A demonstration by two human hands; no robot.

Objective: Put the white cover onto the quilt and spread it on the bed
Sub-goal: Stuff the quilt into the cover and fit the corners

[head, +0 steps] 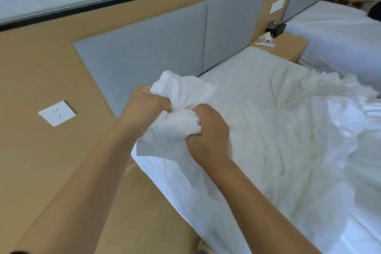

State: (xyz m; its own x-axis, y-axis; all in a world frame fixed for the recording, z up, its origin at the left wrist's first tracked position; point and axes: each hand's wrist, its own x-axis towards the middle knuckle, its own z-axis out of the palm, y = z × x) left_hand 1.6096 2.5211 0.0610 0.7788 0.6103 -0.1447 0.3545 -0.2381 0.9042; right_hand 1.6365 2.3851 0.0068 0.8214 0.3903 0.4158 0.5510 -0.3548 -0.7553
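Note:
A bunched corner of the white cover (179, 121) is raised above the near-left corner of the bed (243, 68). My left hand (147, 107) grips the bunch from the left, fingers curled into the cloth. My right hand (208, 130) grips it from the right, just below, knuckles up. The two fists almost touch. From the corner the cover hangs down over the mattress side. The cream quilt (274, 136) lies crumpled across the bed to the right, partly under more white cloth. I cannot tell whether quilt is inside the gripped corner.
A grey padded headboard (156, 47) on a tan wall panel stands behind the bed. A white wall socket (57, 113) is at the left. A wooden nightstand (288, 44) with small items and a second white bed (338, 33) lie at the far right.

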